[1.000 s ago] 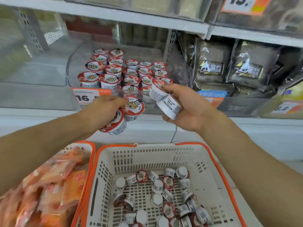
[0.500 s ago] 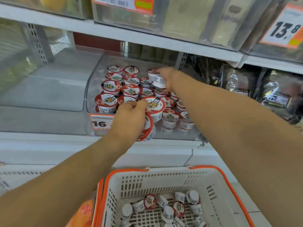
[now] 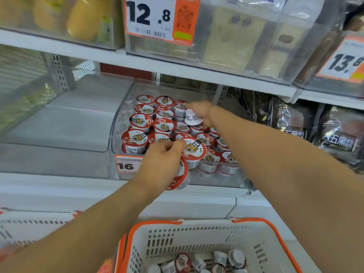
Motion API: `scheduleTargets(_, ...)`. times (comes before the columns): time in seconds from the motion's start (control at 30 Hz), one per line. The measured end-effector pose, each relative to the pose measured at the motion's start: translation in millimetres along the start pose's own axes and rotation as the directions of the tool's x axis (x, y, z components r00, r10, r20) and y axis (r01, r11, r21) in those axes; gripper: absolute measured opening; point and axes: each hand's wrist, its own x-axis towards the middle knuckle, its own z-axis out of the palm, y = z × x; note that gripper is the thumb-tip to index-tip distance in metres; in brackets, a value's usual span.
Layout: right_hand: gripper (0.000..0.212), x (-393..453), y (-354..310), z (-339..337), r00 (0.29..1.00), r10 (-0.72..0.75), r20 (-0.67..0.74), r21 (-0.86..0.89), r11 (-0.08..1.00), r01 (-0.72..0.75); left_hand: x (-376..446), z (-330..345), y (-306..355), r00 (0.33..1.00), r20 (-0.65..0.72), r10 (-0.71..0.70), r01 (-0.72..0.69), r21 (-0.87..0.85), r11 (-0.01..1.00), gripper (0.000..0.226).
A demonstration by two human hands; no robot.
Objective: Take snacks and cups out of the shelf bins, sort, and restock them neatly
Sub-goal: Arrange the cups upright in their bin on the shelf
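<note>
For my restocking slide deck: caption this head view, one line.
Both hands restock tiger-lid cups into the clear shelf bin: left hand grips two, right hand places another at the back.

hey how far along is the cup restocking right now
Well under way. Done: rows of cups stand lid-up in the clear bin. In hand: the right hand holds a cup upside down at the back; the left hand grips two cups at the front. Left: loose cups in the basket.
</note>
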Motion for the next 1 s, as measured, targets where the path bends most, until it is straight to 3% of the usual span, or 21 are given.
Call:
scheduleTargets(0.1, 0.010, 1, 4, -7, 0.998, 0.021, 0.053, 0.161, 0.986, -0.029, -1, -3, 3, 1.000, 0.010, 0.020, -0.020, -0.009, 1.000, 0.034)
scheduleTargets(0.13, 0.009, 1, 6, -9, 0.999, 0.025, 0.027, 0.164, 0.986, -0.030, 0, -4, 3, 1.000, 0.017, 0.021, -0.021, -0.018, 1.000, 0.032)
scheduleTargets(0.2, 0.030, -2, 10, -13, 0.997, 0.001, -0.076, 0.110, 0.994, 0.008, 0, -5, 4, 0.999, 0.027, 0.024, -0.023, -0.035, 0.999, 0.032)
scheduleTargets(0.27, 0.061, -13, 11, -14, 0.974, -0.126, -0.190, -0.075, 0.991, 0.113, 0, -7, 5, 0.998, 0.039, 0.044, -0.042, -0.045, 0.998, 0.033)
scheduleTargets(0.33, 0.073, -22, 14, -11, 0.937, -0.303, -0.172, -0.242, 0.935, 0.258, 0, -8, 5, 0.996, 0.055, 0.068, -0.065, -0.050, 0.997, 0.033)
scheduleTargets(0.47, 0.042, -35, 23, -6, 0.889, -0.454, -0.067, -0.232, 0.873, 0.429, 2, -10, 1, 0.993, 0.082, 0.083, -0.079, -0.051, 0.996, 0.031)
scheduleTargets(0.6, 0.052, -43, 28, -6, 0.846, -0.534, 0.015, -0.234, 0.820, 0.522, -1, -10, 2, 0.993, 0.086, 0.084, -0.077, -0.074, 0.994, 0.031)
scheduleTargets(0.73, 0.029, -44, 33, -3, 0.823, -0.567, 0.041, -0.410, 0.742, 0.531, -4, -10, 5, 0.994, 0.072, 0.085, -0.080, -0.081, 0.994, 0.029)
scheduleTargets(0.87, 0.026, -46, 39, 1, 0.801, -0.597, 0.039, -0.439, 0.710, 0.551, -7, -13, 7, 0.997, 0.027, 0.072, -0.070, -0.085, 0.994, 0.024)
scheduleTargets(1.0, 0.027, -48, 37, 5, 0.831, -0.556, 0.011, -0.424, 0.751, 0.507, -8, -14, 10, 0.997, 0.010, 0.075, -0.074, -0.068, 0.995, 0.026)
